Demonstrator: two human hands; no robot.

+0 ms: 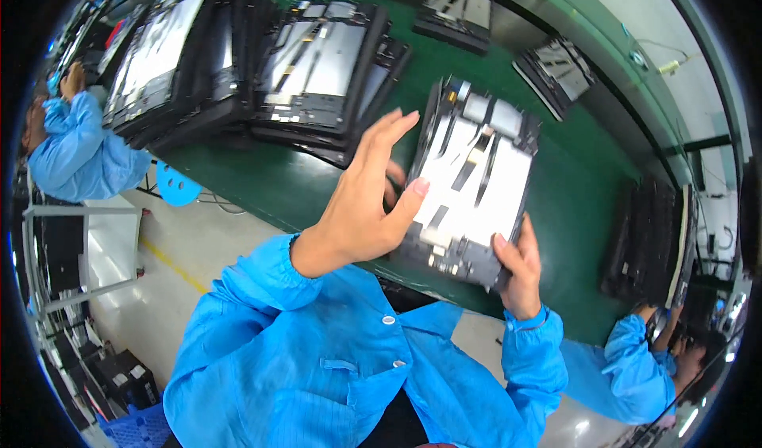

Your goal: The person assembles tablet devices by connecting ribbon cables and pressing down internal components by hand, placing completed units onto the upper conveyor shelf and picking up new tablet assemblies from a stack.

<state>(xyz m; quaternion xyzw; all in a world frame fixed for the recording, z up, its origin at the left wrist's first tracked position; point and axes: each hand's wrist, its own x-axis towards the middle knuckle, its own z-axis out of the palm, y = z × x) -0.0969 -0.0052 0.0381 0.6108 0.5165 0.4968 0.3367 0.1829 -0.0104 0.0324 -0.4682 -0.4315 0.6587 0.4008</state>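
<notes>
An opened tablet-like device (pixel 476 178), with silvery battery panels, dark ribbon cables and a black frame, is tilted in front of me above the green table. My right hand (pixel 520 265) grips its lower right corner, thumb on the face and fingers round the edge. At its left side is my left hand (pixel 365 202), fingers spread, the thumb tip over the device's face. Whether that thumb presses on the surface I cannot tell. Part of the left-hand fingers is hidden behind the thumb and blurred.
Stacks of similar opened devices (pixel 313 67) stand at the left of the green table (pixel 246 182). Single ones (pixel 456 11) lie at the back. Black upright panels (pixel 643 238) line the right. Co-workers in blue sleeves (pixel 87 150) sit at both sides; a blue stool (pixel 176 184) is at left.
</notes>
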